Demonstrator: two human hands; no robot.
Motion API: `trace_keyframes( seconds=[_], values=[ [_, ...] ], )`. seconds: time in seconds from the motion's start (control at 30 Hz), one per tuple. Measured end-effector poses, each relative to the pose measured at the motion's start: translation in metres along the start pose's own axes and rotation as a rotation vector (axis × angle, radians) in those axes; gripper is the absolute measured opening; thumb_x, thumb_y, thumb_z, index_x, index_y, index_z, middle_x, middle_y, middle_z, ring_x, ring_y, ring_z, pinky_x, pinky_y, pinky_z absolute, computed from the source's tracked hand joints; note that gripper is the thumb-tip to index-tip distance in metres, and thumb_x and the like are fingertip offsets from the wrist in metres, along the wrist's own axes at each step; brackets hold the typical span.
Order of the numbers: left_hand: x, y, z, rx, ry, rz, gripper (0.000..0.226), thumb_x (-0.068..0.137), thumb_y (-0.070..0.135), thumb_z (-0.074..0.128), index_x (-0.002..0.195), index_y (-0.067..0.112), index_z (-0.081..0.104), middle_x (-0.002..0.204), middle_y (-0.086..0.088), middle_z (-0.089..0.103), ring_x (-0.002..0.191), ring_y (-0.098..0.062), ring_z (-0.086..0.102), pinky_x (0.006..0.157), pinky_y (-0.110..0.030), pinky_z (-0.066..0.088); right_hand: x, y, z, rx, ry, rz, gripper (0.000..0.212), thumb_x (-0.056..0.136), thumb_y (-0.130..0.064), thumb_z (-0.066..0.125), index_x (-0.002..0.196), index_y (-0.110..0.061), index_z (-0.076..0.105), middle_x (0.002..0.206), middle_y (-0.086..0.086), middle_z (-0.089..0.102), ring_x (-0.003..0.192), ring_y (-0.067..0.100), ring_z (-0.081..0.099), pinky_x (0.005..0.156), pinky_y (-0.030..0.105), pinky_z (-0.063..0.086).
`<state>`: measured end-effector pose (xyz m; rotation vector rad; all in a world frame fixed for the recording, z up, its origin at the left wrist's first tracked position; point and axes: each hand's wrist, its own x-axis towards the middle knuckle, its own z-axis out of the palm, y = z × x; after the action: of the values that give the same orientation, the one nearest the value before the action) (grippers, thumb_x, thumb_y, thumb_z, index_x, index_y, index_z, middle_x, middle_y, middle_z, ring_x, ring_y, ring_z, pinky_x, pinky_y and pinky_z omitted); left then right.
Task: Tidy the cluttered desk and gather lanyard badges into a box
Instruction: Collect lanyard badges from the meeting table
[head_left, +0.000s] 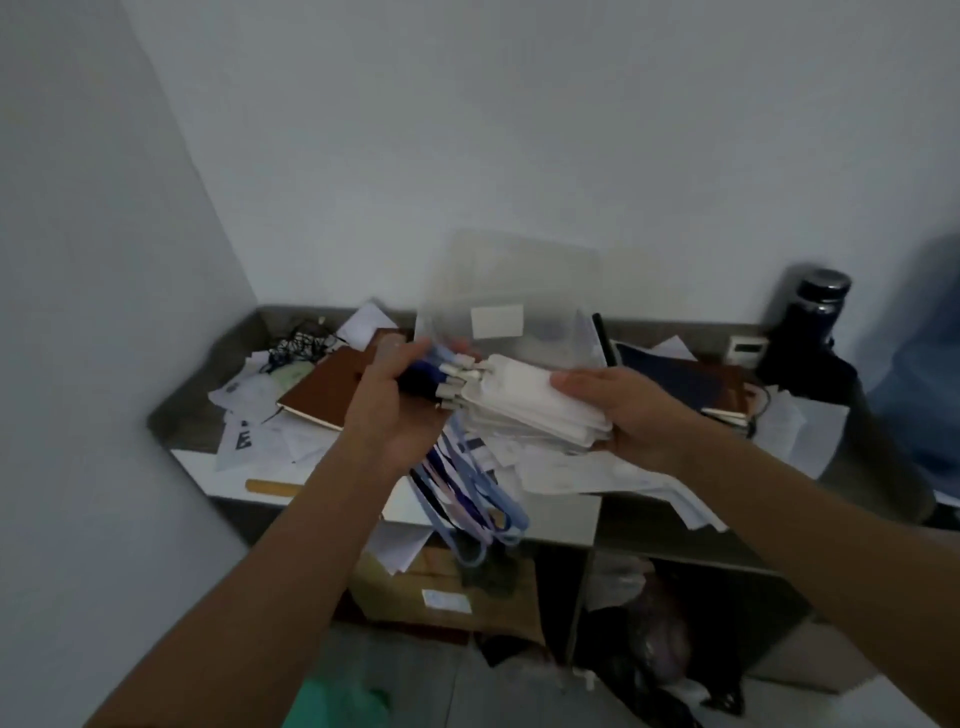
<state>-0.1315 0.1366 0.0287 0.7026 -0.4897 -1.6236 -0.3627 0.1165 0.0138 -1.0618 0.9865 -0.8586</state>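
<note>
Desk (192, 410): surface covered almost throughout by loose papers (571, 473). Left rear corner closed by two walls (130, 234), occupied by tangled black cable (298, 345); brown notebook (327, 389) laid beside it. Clear box (514, 291), blurred, seen mid-rear. Dark bottle (815, 317) at right rear. Centre air taken by lanyard badges (535, 400), gripped by left hand (395, 410) and right hand (623, 410). Bare strip left at front left, beside wooden ruler (272, 488).
</note>
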Motion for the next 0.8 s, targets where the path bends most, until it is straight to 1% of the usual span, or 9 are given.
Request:
trace_keyframes(
  seconds=[0.1,0.17,0.23,0.4,0.5,0.57,0.67,0.73,0.8],
  values=[
    [0.041,0.036,0.025,0.011,-0.049,0.056,0.022,0.094,0.018,0.054,0.109,0.003,0.057,0.089,-0.015,0.073,0.095,-0.031,0.07,0.085,-0.044,0.055,0.039,-0.035,-0.015,-0.022,0.021,-0.069,0.021,0.087,-0.024,0.066,0.099,-0.006,0.07,0.083,0.008,0.075,0.067,0.017,0.071,0.051,0.027,0.055],
    [0.073,0.064,0.039,0.062,-0.087,0.087,0.013,0.095,0.018,0.054,0.095,0.007,0.059,0.08,-0.01,0.071,0.097,-0.03,0.068,0.085,-0.043,0.054,0.067,-0.057,-0.026,-0.06,0.044,-0.113,0.023,0.084,-0.026,0.069,0.099,-0.009,0.071,0.084,0.006,0.075,0.068,0.017,0.07,0.054,0.028,0.056],
    [0.103,0.09,0.054,0.122,-0.111,0.121,0.013,0.094,0.017,0.055,0.085,0.009,0.058,0.073,-0.007,0.066,0.093,-0.027,0.068,0.085,-0.04,0.055,0.095,-0.08,-0.039,-0.096,0.056,-0.154,0.032,0.075,-0.031,0.074,0.099,-0.011,0.072,0.086,0.005,0.075,0.069,0.017,0.071,0.055,0.028,0.056],
    [0.174,0.134,0.08,0.252,-0.126,0.163,0.009,0.091,0.009,0.061,0.083,0.007,0.058,0.064,-0.006,0.059,0.074,-0.024,0.067,0.089,-0.038,0.056,0.159,-0.118,-0.069,-0.174,0.142,-0.213,0.048,0.061,-0.04,0.081,0.098,-0.01,0.075,0.087,0.006,0.076,0.071,0.018,0.072,0.055,0.027,0.055],
    [0.21,0.139,0.081,0.437,-0.15,0.149,0.008,0.09,0.006,0.062,0.081,0.006,0.061,0.06,-0.006,0.062,0.063,-0.021,0.067,0.072,-0.032,0.06,0.188,-0.118,-0.086,-0.258,0.146,-0.181,0.044,0.057,-0.045,0.084,0.093,-0.02,0.079,0.093,0.006,0.075,0.076,0.019,0.072,0.058,0.027,0.055],
    [0.233,0.131,0.077,0.621,-0.151,0.1,0.008,0.09,0.006,0.063,0.081,0.004,0.064,0.058,-0.005,0.063,0.061,-0.022,0.066,0.065,-0.029,0.059,0.202,-0.112,-0.095,-0.328,0.15,-0.112,0.036,0.064,-0.043,0.081,0.094,-0.022,0.078,0.09,0.002,0.076,0.072,0.015,0.072,0.055,0.024,0.055],
    [0.259,0.108,0.063,1.023,-0.199,-0.011,0.019,0.086,0.01,0.069,0.067,0.008,0.066,0.054,-0.004,0.061,0.057,-0.019,0.062,0.069,-0.033,0.057,0.219,-0.097,-0.101,-0.453,0.109,-0.017,0.024,0.087,-0.028,0.07,0.108,-0.016,0.07,0.079,-0.005,0.074,0.059,0.006,0.068,0.046,0.016,0.049],
    [0.273,0.095,0.047,1.538,-0.177,-0.023,0.038,0.082,0.024,0.075,0.049,0.014,0.058,0.05,-0.002,0.054,0.05,-0.014,0.056,0.056,-0.027,0.051,0.228,-0.088,-0.101,-0.685,0.106,0.018,0.031,0.089,-0.029,0.068,0.118,-0.018,0.065,0.1,-0.005,0.069,0.08,0.007,0.068,0.058,0.018,0.052],
    [0.284,0.081,0.026,1.989,-0.141,-0.104,0.038,0.083,0.035,0.072,0.063,0.011,0.051,0.064,-0.004,0.049,0.059,-0.016,0.052,0.054,-0.023,0.042,0.238,-0.078,-0.102,-0.9,0.073,0.085,0.039,0.088,-0.034,0.068,0.125,-0.02,0.061,0.117,-0.003,0.056,0.1,0.014,0.06,0.074,0.022,0.052]
  ],
)
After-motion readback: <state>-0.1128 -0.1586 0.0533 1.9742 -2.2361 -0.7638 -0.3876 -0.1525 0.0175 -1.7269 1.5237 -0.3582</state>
